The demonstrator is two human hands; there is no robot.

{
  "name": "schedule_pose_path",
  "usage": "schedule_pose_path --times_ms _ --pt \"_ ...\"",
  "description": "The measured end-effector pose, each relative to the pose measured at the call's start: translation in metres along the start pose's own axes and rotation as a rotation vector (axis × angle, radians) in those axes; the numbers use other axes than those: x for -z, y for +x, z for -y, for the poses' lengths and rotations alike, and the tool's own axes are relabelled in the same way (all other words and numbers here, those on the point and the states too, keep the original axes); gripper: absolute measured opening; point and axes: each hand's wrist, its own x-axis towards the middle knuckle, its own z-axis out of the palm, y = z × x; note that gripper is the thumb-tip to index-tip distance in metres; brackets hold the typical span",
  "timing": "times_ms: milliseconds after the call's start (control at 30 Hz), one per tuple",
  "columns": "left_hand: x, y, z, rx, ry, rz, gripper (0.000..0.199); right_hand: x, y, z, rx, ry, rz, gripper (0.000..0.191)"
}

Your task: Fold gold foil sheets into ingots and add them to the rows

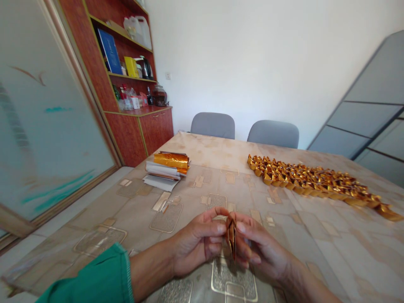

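Observation:
My left hand (195,244) and my right hand (255,248) meet above the near edge of the table, fingers curled. Pinched upright between them is a folded piece of gold foil paper (232,237), its lower end hanging below the fingertips. A green sleeve (94,273) covers my left forearm. Further up the table lies a stack of paper sheets (162,174) with gold foil sheets (167,160) on top. To the right, a long band of folded gold foil ingots (309,181) runs across the tabletop, out of reach of both hands.
The table has a beige patterned cover (202,181). Two grey chairs (213,125) stand beyond its far edge. A red-brown shelf cabinet (129,105) with bottles and a kettle stands at the back left, beside a frosted glass door (47,126). Grey panels (369,118) lean at the right.

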Motion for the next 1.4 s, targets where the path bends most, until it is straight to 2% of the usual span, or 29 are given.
schedule_pose_path --times_ms 100,367,567,800,1033,1400 --pt "0.0005 -0.0001 -0.0008 -0.006 0.023 -0.022 0.037 -0.0011 -0.0016 0.0007 0.003 -0.006 -0.008 0.034" --pt "0.0027 0.0013 -0.0010 -0.015 0.001 -0.032 0.026 0.0035 0.0026 0.0061 -0.001 0.011 -0.116 0.023" --pt "-0.0028 -0.0005 0.0031 -0.089 0.229 0.034 0.036 -0.0005 0.0033 0.0053 -0.004 0.029 -0.121 0.018" --pt "0.0009 0.0021 0.0050 -0.104 0.341 -0.098 0.035 0.0029 0.0043 0.0007 -0.044 0.034 -0.115 0.019" --pt "-0.0004 -0.0009 0.0035 -0.136 0.377 -0.110 0.037 0.0030 0.0044 0.0011 -0.038 0.014 -0.091 0.019" --pt "-0.0016 -0.0010 0.0009 -0.064 0.414 -0.025 0.040 0.0009 0.0025 0.0018 -0.048 -0.029 -0.083 0.021"
